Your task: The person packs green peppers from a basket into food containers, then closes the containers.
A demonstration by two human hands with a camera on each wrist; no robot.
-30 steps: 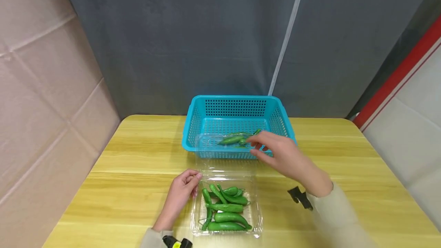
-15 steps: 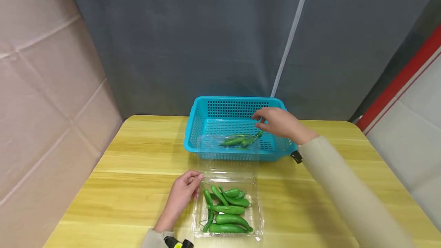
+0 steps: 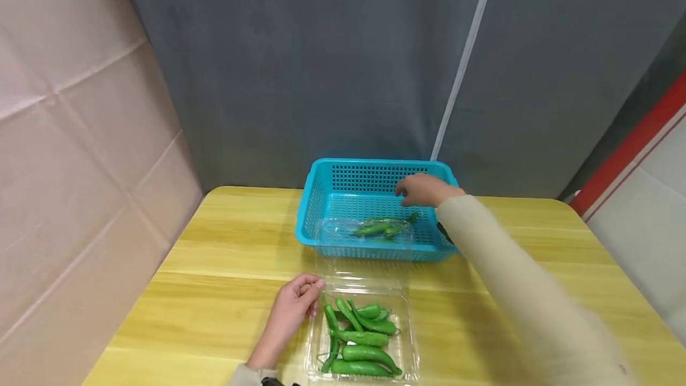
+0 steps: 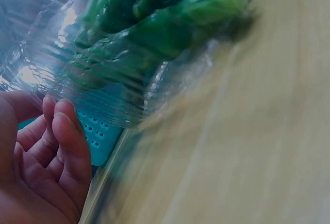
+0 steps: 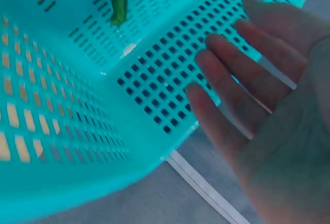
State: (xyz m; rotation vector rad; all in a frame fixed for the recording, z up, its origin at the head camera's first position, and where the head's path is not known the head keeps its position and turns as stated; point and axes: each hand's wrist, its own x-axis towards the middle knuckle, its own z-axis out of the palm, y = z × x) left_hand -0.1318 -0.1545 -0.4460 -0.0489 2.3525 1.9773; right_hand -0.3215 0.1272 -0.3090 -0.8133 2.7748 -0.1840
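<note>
A clear plastic clamshell container [image 3: 409, 338] lies with its lid raised, several green chili peppers [image 3: 361, 338] in its base. My left hand [image 3: 293, 305] pinches the container's left edge by the hinge. In the left wrist view, its fingertips [image 4: 63, 123] meet the clear plastic. Behind stands a blue perforated basket [image 3: 305, 210], with a few more green peppers [image 3: 375, 229] seen through the lid. My right hand [image 3: 423, 189] is over the basket's right side. The right wrist view shows that hand [image 5: 268, 95] with spread, relaxed fingers and nothing held.
The wooden table [image 3: 214, 267] carries both containers. The transparent lid [image 3: 334, 240] leans over the basket's front rim. A grey curtain [image 3: 300, 64] hangs behind the table, and a pale wall [image 3: 91, 195] stands at the left.
My right hand has moved from beside the basket's peppers, up and back to the basket's far right side. My left hand stays at the container edge. The head view has shifted slightly.
</note>
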